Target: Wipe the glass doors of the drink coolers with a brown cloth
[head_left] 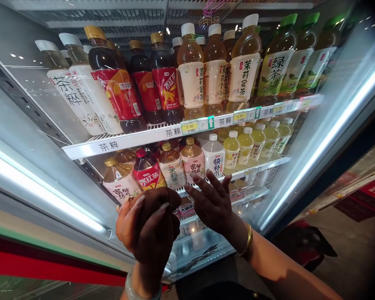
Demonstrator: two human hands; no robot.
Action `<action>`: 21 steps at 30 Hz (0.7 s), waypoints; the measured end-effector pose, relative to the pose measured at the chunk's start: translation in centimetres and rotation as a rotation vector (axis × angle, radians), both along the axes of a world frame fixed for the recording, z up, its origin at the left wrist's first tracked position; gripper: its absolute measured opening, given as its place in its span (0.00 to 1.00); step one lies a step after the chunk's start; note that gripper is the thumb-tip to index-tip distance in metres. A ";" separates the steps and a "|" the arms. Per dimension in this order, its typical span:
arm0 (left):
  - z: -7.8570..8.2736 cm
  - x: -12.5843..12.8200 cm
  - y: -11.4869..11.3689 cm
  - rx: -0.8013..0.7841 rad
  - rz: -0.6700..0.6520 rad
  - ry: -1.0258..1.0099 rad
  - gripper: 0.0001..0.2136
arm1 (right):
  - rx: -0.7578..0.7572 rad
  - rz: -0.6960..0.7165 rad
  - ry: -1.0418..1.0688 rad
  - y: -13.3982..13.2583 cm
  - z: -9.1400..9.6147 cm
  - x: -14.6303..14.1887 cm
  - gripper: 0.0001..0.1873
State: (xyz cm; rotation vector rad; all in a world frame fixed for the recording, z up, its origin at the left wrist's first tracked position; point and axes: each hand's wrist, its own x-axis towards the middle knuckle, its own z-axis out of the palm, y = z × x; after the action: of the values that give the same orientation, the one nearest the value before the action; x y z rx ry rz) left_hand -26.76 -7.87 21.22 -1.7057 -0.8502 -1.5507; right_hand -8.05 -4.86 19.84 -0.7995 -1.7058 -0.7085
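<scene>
My left hand [145,233], with a pale bangle at its wrist, is closed round a crumpled brown cloth [164,196]. Its fingers wrap over the bundle, so much of it is hidden. To the right, my right hand [211,204] is raised with its fingers spread and holds nothing; a gold bracelet [247,241] circles that wrist. Both hands are in front of a lit drinks cooler. Behind them on the second shelf stand a red-labelled tea bottle [148,171], a jasmine tea bottle [172,166] and a white bottle [214,155].
The upper shelf's edge [137,139] carries price tags below rows of tea bottles [190,79]. Green-capped bottles [276,62] stand at its right end. Bright light strips [43,187] run down both sides of the cooler. A red box [367,198] lies beyond it at right.
</scene>
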 end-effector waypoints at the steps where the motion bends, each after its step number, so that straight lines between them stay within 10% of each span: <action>1: -0.2 0.6 0.0 -0.008 -0.002 -0.018 0.17 | 0.003 -0.004 0.001 0.1 -0.1 0.1 0.27; 7: -3.1 3.0 -0.4 -0.148 -0.037 0.025 0.18 | 0.017 0.033 -0.007 0.2 -0.7 0.8 0.26; 14: 1.3 2.8 0.6 -0.021 0.080 0.067 0.20 | -0.024 0.024 0.044 0.2 -1.6 2.7 0.32; 21: -4.2 4.0 0.4 -0.161 -0.003 0.160 0.19 | 0.000 -0.024 0.088 0.8 -1.8 3.5 0.31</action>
State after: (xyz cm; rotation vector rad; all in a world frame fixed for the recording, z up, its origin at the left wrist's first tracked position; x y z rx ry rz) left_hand -22.73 -7.51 17.05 -1.9176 -0.9097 -1.3577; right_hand -4.57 -4.03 18.01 -0.8406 -1.6196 -0.6795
